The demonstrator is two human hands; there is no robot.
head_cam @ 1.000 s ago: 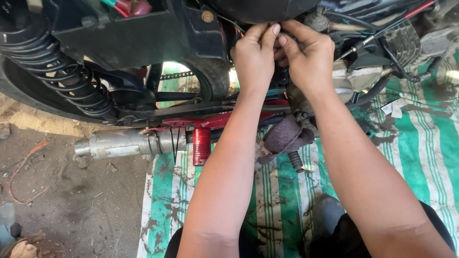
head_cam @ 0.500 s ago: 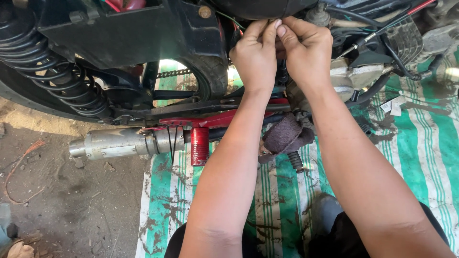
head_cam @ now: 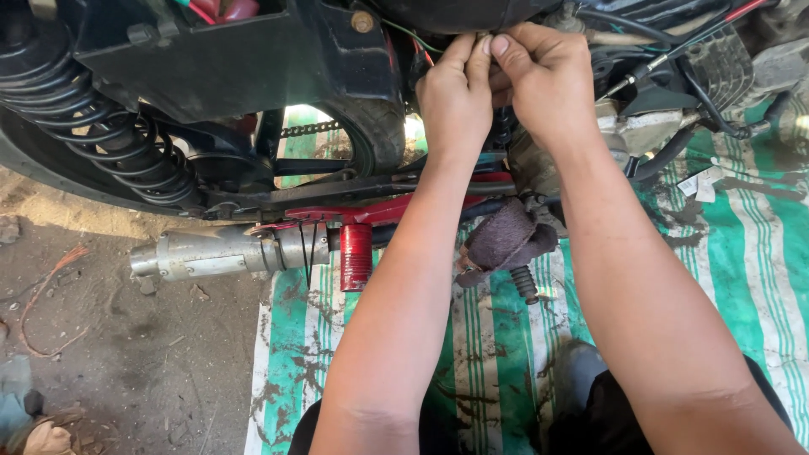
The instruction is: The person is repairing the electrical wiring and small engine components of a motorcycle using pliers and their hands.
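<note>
Little open room is being left around the left hand [head_cam: 455, 97] and right hand [head_cam: 548, 80], pressed together under the motorcycle frame [head_cam: 253, 59]. What the curled fingers [head_cam: 472, 55] are pinching cannot be told. Below, the silver exhaust pipe [head_cam: 219, 251] is lying lengthwise over the striped mat [head_cam: 742, 278], beside a brown rag [head_cam: 506, 240].

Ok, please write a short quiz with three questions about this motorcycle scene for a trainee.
1. True or false: both hands are raised to the motorcycle's frame.
2. What lies under the bike: A) striped mat B) wooden board C) metal tray?
3. What colour is the cloth on the footpeg?

Key:
1. True: left hand and right hand meet, fingertips together, under the motorcycle.
2. A, green-and-white mat.
3. Brownish; cloth, footpeg.
</note>
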